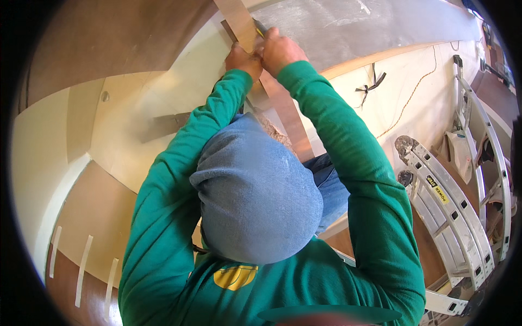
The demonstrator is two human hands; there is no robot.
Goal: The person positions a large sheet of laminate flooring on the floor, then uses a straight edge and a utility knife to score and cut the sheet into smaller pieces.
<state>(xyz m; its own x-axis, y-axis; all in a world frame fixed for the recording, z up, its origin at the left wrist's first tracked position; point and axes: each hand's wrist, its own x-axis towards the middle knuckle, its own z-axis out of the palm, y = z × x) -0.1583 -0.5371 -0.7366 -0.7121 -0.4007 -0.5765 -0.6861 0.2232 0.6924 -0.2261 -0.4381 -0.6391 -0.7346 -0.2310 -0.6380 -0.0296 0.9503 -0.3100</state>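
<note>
Both my arms, in green sleeves, reach forward to the far upper middle. My right hand (281, 50) is closed round a slim dark tool with a yellow stripe (260, 28), whose kind I cannot make out. Close beside it, my left hand (244, 61) grips a long, thin brown strip (237, 17) by its edge; its fingertips are partly hidden. The strip runs on past my hands, and a brown length (288, 117) shows below them, slanting toward my knee. Both hands nearly touch each other.
A large grey board (370, 27) with a pale edge lies ahead on the right. A brown curved panel (114, 43) is at the upper left. An aluminium ladder (448, 209) stands on the right. Pale tape strips (82, 271) mark a brown surface at the lower left.
</note>
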